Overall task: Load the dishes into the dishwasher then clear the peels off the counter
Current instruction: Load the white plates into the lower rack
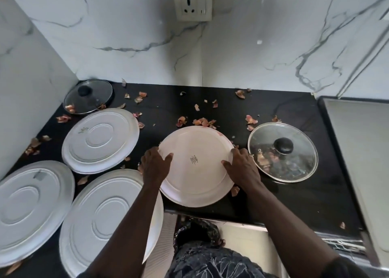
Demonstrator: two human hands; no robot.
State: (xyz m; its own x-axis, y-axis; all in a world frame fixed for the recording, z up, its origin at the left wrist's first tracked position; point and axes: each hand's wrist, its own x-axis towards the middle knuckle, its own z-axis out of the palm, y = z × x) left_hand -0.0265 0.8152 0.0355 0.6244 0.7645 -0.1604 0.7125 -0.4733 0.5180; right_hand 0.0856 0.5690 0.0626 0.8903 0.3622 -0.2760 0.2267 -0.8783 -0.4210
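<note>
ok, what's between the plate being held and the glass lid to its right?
Head view: a narrow strip of black counter with small peel scraps; the right hand on the plate rim fills its near part.

Left side of the desk (294,204) is jammed with 3 upturned plates (99,138) plus a small glass lid (88,96); bigger glass lid (283,151) blocks the right. Open strip along the back wall (147,46), just scattered peels (202,121).

On the counter (294,197), three plates (100,138) lie left, a lid (88,96) behind them. The middle plate (196,168) has another lid (283,152) at its right, peels (202,121) behind.
</note>
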